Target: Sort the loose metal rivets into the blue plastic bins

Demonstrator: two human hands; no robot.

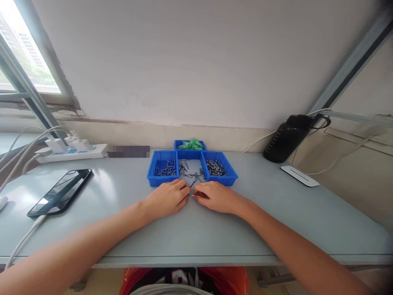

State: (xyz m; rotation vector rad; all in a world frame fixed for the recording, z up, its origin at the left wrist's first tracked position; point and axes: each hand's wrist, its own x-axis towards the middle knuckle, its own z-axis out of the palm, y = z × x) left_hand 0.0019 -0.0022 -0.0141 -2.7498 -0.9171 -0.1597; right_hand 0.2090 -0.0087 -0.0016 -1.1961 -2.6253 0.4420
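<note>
My left hand (170, 196) and my right hand (216, 196) meet low over the table, fingers closed. Between their fingertips shows a thin silver metal pin (190, 195), like a small screw or rivet; both hands pinch it, and its ends are mostly hidden. Just beyond lie several loose metal pins (195, 176) on the tabletop. These sit between a left blue bin (162, 179), with a scatter of similar pins, and a right blue bin (221, 179), more thickly filled with them. Behind stands a third blue bin (190, 154) with green plastic packets (193, 144).
On the left of the grey table (196, 237) are a phone (61, 192) with a cable and a white power strip (73, 152) with plugs. At right, a black bottle (285, 139) leans by the wall near a flat white device (299, 176).
</note>
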